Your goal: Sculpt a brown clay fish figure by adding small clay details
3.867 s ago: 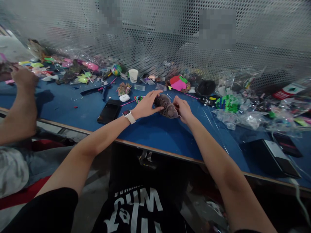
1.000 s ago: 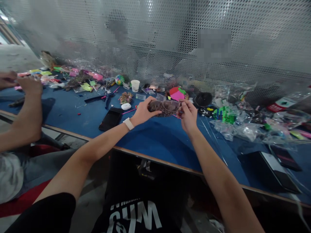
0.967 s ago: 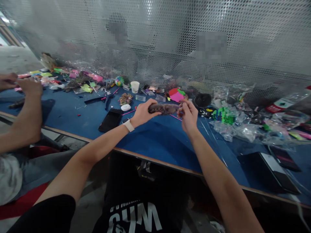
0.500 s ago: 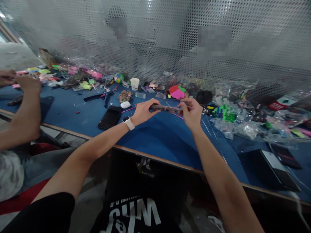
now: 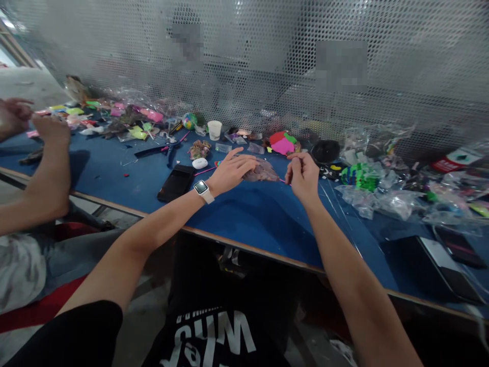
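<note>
A greyish-brown clay-like piece (image 5: 262, 171) is tilted so its broad face shows, above the blue table (image 5: 244, 214). My left hand (image 5: 232, 172) grips its left end, the index finger raised and the other fingers over the piece. Just off the right tip of the piece is my right hand (image 5: 303, 176), its fingers curled and pinched together; whatever they hold is too small to make out. A thin pink stick (image 5: 205, 171) lies left of my left hand, beside a white oval case (image 5: 199, 163).
A black phone (image 5: 176, 182) lies to the left. Behind are pliers (image 5: 172, 153), a paper cup (image 5: 214, 130) and a pink-and-red shape (image 5: 281, 143). Plastic bags (image 5: 393, 201) and a dark box (image 5: 430, 267) sit right. Another person's hands (image 5: 51, 127) are at far left.
The brown piece has turned from edge-on to showing its broad face. My right hand has come off its right end, and my left index finger has lifted.
</note>
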The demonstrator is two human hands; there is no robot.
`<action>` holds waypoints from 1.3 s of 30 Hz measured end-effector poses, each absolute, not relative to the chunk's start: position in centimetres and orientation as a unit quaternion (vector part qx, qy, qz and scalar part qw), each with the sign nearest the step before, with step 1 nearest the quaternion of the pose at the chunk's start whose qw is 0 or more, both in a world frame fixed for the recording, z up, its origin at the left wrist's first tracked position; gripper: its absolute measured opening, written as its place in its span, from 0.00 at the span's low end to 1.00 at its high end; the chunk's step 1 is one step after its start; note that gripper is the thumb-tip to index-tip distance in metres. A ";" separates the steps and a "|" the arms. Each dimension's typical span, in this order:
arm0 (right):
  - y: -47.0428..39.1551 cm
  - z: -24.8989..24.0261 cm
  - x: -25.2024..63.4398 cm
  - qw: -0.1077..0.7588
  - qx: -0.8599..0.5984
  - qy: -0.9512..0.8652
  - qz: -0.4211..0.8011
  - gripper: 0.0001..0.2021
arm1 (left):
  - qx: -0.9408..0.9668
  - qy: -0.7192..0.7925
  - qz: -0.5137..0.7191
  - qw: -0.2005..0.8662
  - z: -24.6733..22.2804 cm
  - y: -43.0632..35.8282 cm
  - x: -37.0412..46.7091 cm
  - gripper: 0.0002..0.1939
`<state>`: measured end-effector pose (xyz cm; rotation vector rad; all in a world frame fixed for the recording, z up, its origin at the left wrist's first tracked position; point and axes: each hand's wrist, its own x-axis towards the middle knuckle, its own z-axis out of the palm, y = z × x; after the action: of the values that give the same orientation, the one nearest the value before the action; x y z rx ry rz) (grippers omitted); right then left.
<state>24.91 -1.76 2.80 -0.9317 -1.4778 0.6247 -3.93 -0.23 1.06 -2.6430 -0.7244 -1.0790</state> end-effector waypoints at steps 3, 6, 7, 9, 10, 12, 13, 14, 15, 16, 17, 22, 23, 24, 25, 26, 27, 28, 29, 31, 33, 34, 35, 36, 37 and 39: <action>-1.6 2.9 25.0 0.595 -0.400 -0.622 0.315 0.34 | -0.897 -0.236 -0.360 0.099 1.2 -0.4 -4.0 0.26; -1.5 2.8 25.2 0.533 -0.424 -0.609 0.405 0.38 | -0.896 -0.236 -0.366 0.088 1.4 -0.5 -4.0 0.22; -1.5 2.7 25.2 0.505 -0.438 -0.600 0.439 0.39 | -0.894 -0.237 -0.371 0.086 1.5 -0.5 -3.9 0.20; -1.6 2.6 24.9 0.465 -0.457 -0.580 0.489 0.40 | -0.891 -0.237 -0.380 0.080 1.6 -0.5 -3.9 0.17; -1.7 2.6 24.7 0.463 -0.458 -0.573 0.498 0.41 | -0.891 -0.234 -0.383 0.075 1.6 -0.5 -3.9 0.16; -1.8 2.6 24.2 0.488 -0.450 -0.565 0.490 0.42 | -0.894 -0.216 -0.387 0.063 1.6 -0.4 -4.0 0.15; -1.8 2.6 24.0 0.507 -0.446 -0.559 0.482 0.43 | -0.897 -0.204 -0.389 0.058 1.6 -0.4 -4.0 0.15; -1.8 2.6 23.9 0.522 -0.445 -0.549 0.477 0.44 | -0.899 -0.191 -0.391 0.054 1.5 -0.4 -4.0 0.14; -1.8 2.6 23.8 0.529 -0.448 -0.538 0.480 0.44 | -0.901 -0.180 -0.392 0.052 1.5 -0.4 -4.0 0.14; -1.8 2.7 23.8 0.524 -0.454 -0.527 0.490 0.44 | -0.903 -0.172 -0.390 0.050 1.5 -0.4 -4.0 0.14; -1.9 2.8 23.9 0.511 -0.461 -0.521 0.505 0.44 | -0.905 -0.166 -0.388 0.049 1.5 -0.5 -4.0 0.14; -2.3 3.1 23.9 0.450 -0.446 -0.528 0.565 0.45 | -0.914 -0.178 -0.364 0.038 1.9 -1.1 -3.7 0.15; -2.3 3.1 23.8 0.461 -0.440 -0.524 0.565 0.46 | -0.913 -0.182 -0.363 0.038 1.9 -1.1 -3.7 0.16; -2.3 3.0 23.6 0.478 -0.437 -0.516 0.560 0.46 | -0.910 -0.189 -0.368 0.038 1.9 -1.0 -3.7 0.15; -2.2 3.0 23.5 0.498 -0.434 -0.507 0.554 0.47 | -0.902 -0.203 -0.380 0.037 1.8 -0.8 -3.7 0.13; -2.1 2.9 23.4 0.518 -0.431 -0.497 0.547 0.47 | -0.888 -0.225 -0.401 0.033 1.6 -0.5 -3.7 0.13; -1.9 2.7 23.4 0.536 -0.428 -0.488 0.539 0.46 | -0.868 -0.252 -0.426 0.022 1.4 -0.1 -3.8 0.18; -1.7 2.6 23.4 0.555 -0.425 -0.479 0.532 0.46 | -0.846 -0.281 -0.453 0.001 1.1 0.4 -3.9 0.25; -1.5 2.4 23.3 0.571 -0.423 -0.469 0.524 0.46 | -0.823 -0.308 -0.477 -0.031 0.8 1.0 -3.9 0.31; -1.1 2.1 23.4 0.597 -0.422 -0.452 0.510 0.46 | -0.781 -0.344 -0.502 -0.141 0.1 2.0 -3.9 0.36; -0.9 1.9 23.3 0.614 -0.425 -0.444 0.496 0.46 | -0.723 -0.365 -0.504 -0.300 -0.4 2.7 -3.6 0.32; -1.0 1.8 23.3 0.617 -0.427 -0.444 0.490 0.46 | -0.686 -0.368 -0.501 -0.378 -0.5 2.9 -3.5 0.27; -1.0 1.7 23.2 0.615 -0.429 -0.448 0.487 0.45 | -0.647 -0.365 -0.498 -0.448 -0.6 2.9 -3.3 0.22; -1.2 1.6 23.0 0.611 -0.431 -0.453 0.486 0.44 | -0.613 -0.355 -0.496 -0.502 -0.7 2.9 -3.1 0.19; -1.4 1.6 22.9 0.604 -0.432 -0.460 0.487 0.44 | -0.586 -0.344 -0.496 -0.541 -0.7 2.7 -3.0 0.19; -1.8 1.7 22.5 0.587 -0.431 -0.474 0.494 0.43 | -0.562 -0.332 -0.493 -0.575 -0.7 2.4 -2.8 0.23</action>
<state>22.47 -1.82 1.70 -1.0044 -1.1052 1.1519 -2.82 2.44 -0.74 -3.0023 -1.7718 -2.6301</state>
